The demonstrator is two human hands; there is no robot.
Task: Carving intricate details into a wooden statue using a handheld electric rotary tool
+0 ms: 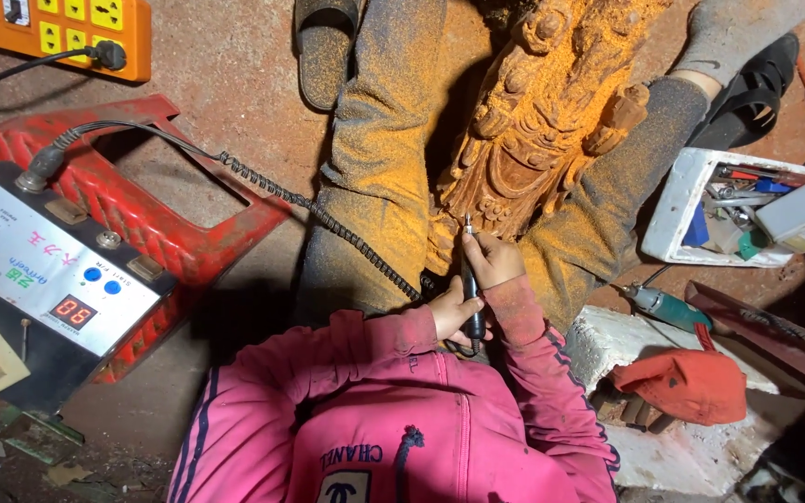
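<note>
Gripping rotary tool (470, 289), carving (533, 130) between knees

The reddish dusty floor (235, 65) carries an orange power strip (72, 28) far left, a red stool (132, 205) left, a white box (691, 210) right.

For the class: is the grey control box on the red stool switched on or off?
On: the grey control box shows lit red digits on its small display.

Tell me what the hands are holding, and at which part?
Both hands grip a black rotary carving tool: the right hand near its tip end, the left hand around its lower body. Its bit meets the wooden statue.
</note>
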